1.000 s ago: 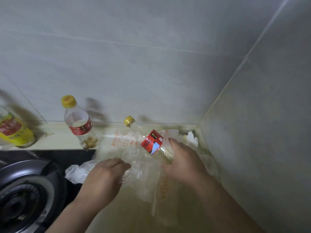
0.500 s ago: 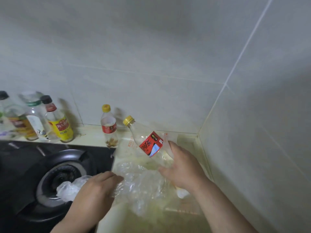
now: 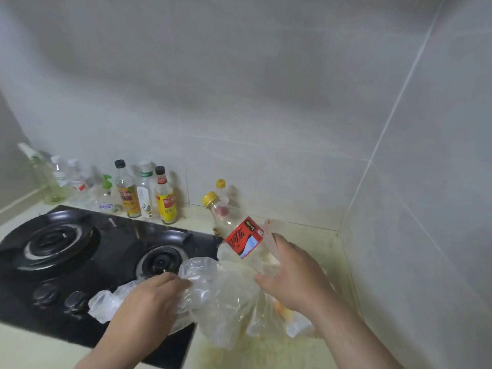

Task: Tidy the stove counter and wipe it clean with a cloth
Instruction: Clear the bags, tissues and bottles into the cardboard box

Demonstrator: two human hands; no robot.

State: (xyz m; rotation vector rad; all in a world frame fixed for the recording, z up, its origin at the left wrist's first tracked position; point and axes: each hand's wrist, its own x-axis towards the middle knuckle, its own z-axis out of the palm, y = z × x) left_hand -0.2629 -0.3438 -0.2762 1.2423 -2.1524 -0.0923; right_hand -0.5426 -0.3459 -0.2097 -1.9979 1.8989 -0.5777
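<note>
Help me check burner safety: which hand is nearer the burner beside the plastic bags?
Left. The left hand grips plastic bags just in front of the burner; the right hand holds a bottle farther right.

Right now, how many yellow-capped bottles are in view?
2. One tilted bottle held by the right hand; a second bottle standing behind it against the wall. None seems hidden.

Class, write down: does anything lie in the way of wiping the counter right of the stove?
Yes. Crumpled clear plastic bags, gripped by the left hand, cover it and the stove's right edge; a small yellow-capped bottle stands by the wall.
</note>
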